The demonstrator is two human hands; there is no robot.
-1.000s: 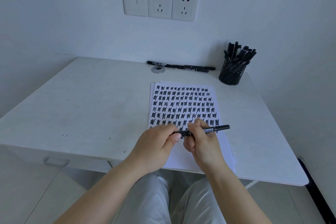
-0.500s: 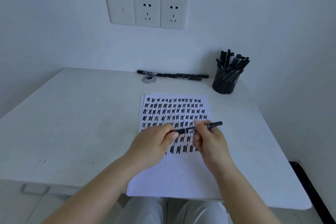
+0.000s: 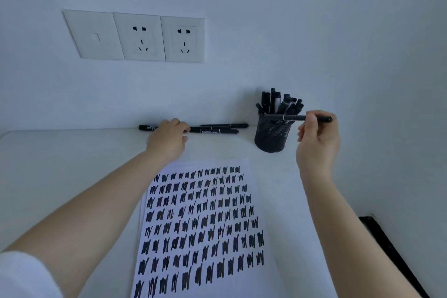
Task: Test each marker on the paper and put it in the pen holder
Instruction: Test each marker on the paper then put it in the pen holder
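Beside pen holder [image 3: 272,136] now, right hand [image 3: 318,139] with marker [image 3: 290,117]

Matt white paper [image 3: 208,225] lies on a smooth matt white tabletop [image 3: 72,176]; the black pen holder [image 3: 272,136] looks like mesh metal.

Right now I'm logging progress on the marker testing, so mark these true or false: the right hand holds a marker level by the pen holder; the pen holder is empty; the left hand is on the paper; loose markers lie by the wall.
1. The right hand holds a marker level by the pen holder. True.
2. The pen holder is empty. False: it is packed with black markers.
3. The left hand is on the paper. False: it reaches beyond the paper, at the loose markers.
4. Loose markers lie on the table by the wall. True.
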